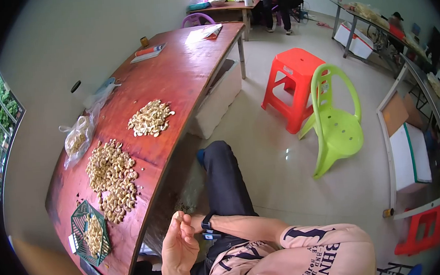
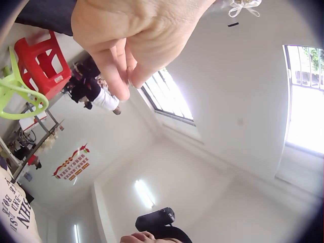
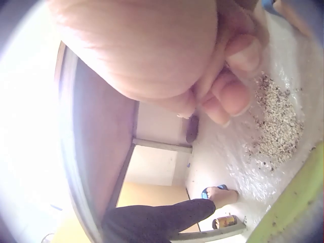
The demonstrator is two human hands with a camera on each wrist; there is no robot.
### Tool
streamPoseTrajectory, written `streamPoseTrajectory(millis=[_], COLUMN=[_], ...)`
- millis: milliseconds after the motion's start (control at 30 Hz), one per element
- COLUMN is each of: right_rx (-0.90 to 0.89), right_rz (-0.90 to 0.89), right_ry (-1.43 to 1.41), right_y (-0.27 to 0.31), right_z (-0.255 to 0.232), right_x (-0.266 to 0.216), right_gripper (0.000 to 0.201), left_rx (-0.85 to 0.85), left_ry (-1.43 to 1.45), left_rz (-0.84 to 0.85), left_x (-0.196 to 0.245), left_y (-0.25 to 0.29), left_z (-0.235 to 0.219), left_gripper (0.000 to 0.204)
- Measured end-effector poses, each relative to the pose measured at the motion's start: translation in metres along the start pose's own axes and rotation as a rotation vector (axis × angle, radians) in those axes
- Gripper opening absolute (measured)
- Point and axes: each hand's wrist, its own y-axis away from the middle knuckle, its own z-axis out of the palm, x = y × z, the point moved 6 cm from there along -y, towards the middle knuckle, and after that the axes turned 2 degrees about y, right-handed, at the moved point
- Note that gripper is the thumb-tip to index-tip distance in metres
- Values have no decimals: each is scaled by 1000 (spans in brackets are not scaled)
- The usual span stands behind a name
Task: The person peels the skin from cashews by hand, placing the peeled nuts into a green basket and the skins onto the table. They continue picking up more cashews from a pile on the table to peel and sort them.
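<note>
My left hand [image 1: 179,252] is raised by the table's edge, thumb and fingertips together on a small pale piece [image 1: 178,214], apparently a cashew. The left wrist view shows this hand [image 2: 136,30] pinching at its fingertips, the piece mostly hidden. Close behind it is my right hand [image 1: 189,223], largely covered in the head view. Up close, the right hand [image 3: 152,50] has curled fingers; whether they hold anything is unclear. On the red table [image 1: 182,57] lie a large cashew pile [image 1: 112,179] and a smaller one [image 1: 150,118]. More cashews [image 1: 93,235] sit in a green basket [image 1: 104,245].
A knotted plastic bag [image 1: 78,138] stands by the wall, and a dark phone [image 1: 92,273] lies beside the basket. Beyond my leg [image 1: 226,178] are a red stool [image 1: 293,80] and a green chair [image 1: 338,128]. Small crumbs [image 3: 278,121] lie on plastic sheeting below my hands.
</note>
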Motion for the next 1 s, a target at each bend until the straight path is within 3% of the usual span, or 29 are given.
streamPoseTrajectory(millis=[67,167,233,300,367,467,667,833,967,1000], right_rx=[22,48,-1,173,127,39,-70,-175,0,-6], right_rz=[46,189,221,404,308,190,152,138,-84,-64], right_ry=[0,-67,-218,-280,-188,-67,-85,-248,-203,-154], right_y=[7,45,36,14,4,2,10,15,10,2], right_z=[-9,-42,-36,-17,-10,-5,2,-1,-5,8], right_x=[-4,-47,-42,-36,-23,-13,-10,-25,-47,-34], right_gripper=[35,36,39,38,37,35,32,29,32,34], left_rx=[45,4,-58,-97,-102,121,35,109,46,47], left_ry=[41,84,52,33,44,-46,36,8,62,73], left_rz=[2,-26,-46,-61,-46,73,34,93,105,117], left_x=[0,-5,-7,-8,-3,4,14,22,25,26], left_y=[-3,-14,-18,-19,-15,-13,-5,-1,-8,-7], left_z=[7,11,10,8,5,-6,-31,-38,-41,-41], left_gripper=[22,27,28,29,30,32,33,31,27,26])
